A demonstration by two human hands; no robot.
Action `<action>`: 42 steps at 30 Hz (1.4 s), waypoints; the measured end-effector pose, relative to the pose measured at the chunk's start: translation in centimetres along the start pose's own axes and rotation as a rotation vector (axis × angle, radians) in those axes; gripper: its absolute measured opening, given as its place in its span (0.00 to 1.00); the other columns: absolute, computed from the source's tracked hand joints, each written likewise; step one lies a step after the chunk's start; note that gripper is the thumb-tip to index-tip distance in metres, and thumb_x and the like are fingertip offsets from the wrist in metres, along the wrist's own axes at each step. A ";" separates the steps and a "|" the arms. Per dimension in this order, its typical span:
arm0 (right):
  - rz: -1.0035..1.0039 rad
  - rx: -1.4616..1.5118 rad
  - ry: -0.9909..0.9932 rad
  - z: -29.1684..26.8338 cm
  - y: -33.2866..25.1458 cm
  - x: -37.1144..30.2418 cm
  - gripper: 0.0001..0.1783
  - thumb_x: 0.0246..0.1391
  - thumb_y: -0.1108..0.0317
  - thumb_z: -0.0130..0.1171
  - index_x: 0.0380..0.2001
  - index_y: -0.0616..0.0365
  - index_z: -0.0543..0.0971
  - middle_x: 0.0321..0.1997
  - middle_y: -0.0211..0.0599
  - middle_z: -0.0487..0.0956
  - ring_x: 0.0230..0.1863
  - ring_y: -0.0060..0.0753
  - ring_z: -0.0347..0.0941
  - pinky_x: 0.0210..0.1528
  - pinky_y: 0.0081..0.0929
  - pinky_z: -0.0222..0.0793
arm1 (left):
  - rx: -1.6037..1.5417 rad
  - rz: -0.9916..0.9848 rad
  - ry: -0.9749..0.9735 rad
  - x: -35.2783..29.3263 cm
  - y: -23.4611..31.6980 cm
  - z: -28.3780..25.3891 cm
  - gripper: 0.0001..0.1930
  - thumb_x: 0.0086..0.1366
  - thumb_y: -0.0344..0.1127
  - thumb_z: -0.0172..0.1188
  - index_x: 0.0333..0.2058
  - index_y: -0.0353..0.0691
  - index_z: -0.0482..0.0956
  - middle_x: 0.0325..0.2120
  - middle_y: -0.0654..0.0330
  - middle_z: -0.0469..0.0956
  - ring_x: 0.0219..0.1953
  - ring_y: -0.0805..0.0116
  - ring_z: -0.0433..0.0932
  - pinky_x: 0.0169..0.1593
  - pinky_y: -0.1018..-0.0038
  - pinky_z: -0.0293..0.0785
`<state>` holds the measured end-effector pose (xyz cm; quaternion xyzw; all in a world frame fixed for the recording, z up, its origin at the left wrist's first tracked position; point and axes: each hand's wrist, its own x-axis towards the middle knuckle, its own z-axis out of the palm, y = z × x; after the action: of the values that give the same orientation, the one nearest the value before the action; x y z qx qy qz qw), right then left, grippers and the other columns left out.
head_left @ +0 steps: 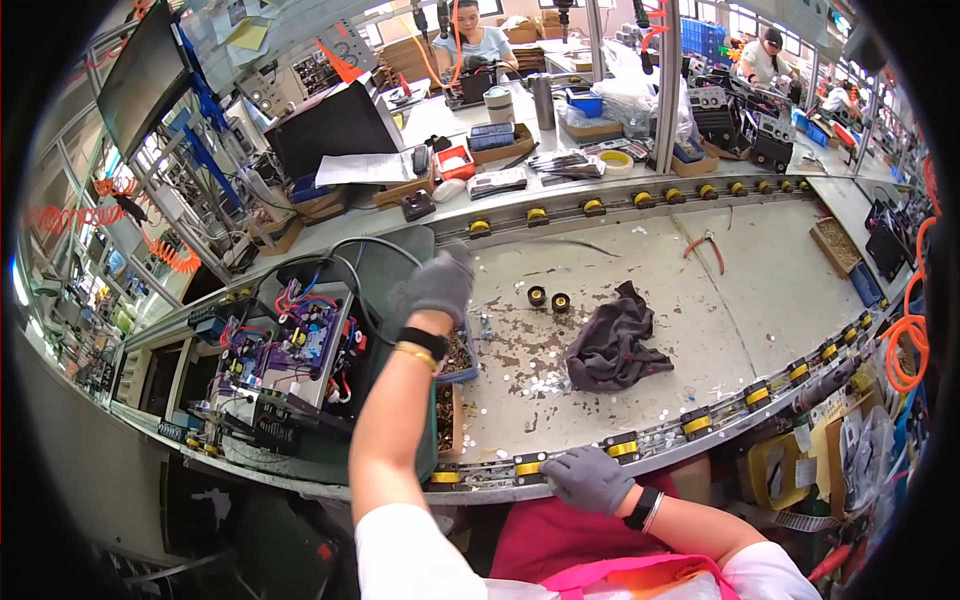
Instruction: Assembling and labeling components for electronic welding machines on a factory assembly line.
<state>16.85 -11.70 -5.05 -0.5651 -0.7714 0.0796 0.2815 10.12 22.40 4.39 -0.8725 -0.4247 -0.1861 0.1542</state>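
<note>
My left hand (440, 285), in a grey glove, reaches over the right edge of a green board. Motion smears its fingers, so I cannot tell whether it holds anything. A black cable (375, 242) arcs up to it from an open electronic unit (300, 340) with purple circuit boards and red and blue wires, which stands on the green board (398, 425). Also gloved in grey, my right hand (590, 478) rests on the near roller rail (690, 425), fingers extended and apparently holding nothing. A dark crumpled cloth (620, 340) lies between the rails, right of two small black round parts (548, 298).
Red-handled pliers (708, 250) and a thin dark strip (580, 243) lie toward the far rail. Bins of small parts (455, 360) stand beside the green board. Orange coiled hoses (905, 350) hang at the right. Across the far bench sits another person (480, 45).
</note>
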 end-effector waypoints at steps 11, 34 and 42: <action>-0.008 -0.025 0.031 0.1 0.3 -0.3 0.11 0.46 0.64 0.55 0.35 0.53 0.76 0.27 0.35 0.77 0.30 0.39 0.75 0.32 0.36 0.70 | 0.425 -0.818 -0.274 -8.1 -16.2 -21.5 0.25 0.60 0.57 0.54 0.43 0.39 0.73 0.43 0.48 0.77 0.45 0.51 0.77 0.45 0.59 0.73; 0.001 0.020 0.108 -0.3 0.2 -0.9 0.04 0.49 0.66 0.54 0.25 0.53 0.73 0.21 0.37 0.74 0.25 0.41 0.74 0.29 0.38 0.69 | 0.225 -0.350 -0.627 -24.1 -0.8 -3.1 0.38 0.58 0.53 0.58 0.59 0.34 0.58 0.58 0.37 0.59 0.61 0.45 0.60 0.61 0.61 0.60; 0.065 0.054 0.017 0.1 0.6 -0.1 0.07 0.49 0.67 0.57 0.30 0.57 0.76 0.25 0.38 0.77 0.29 0.42 0.74 0.32 0.36 0.68 | 0.257 -0.409 -0.662 -24.8 -9.1 -3.0 0.38 0.56 0.53 0.59 0.61 0.43 0.57 0.61 0.43 0.57 0.61 0.47 0.60 0.61 0.62 0.61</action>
<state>17.30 -11.56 -5.47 -0.5827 -0.7480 0.1046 0.3002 -11.89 9.52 -3.23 -0.7565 -0.6358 0.1325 0.0771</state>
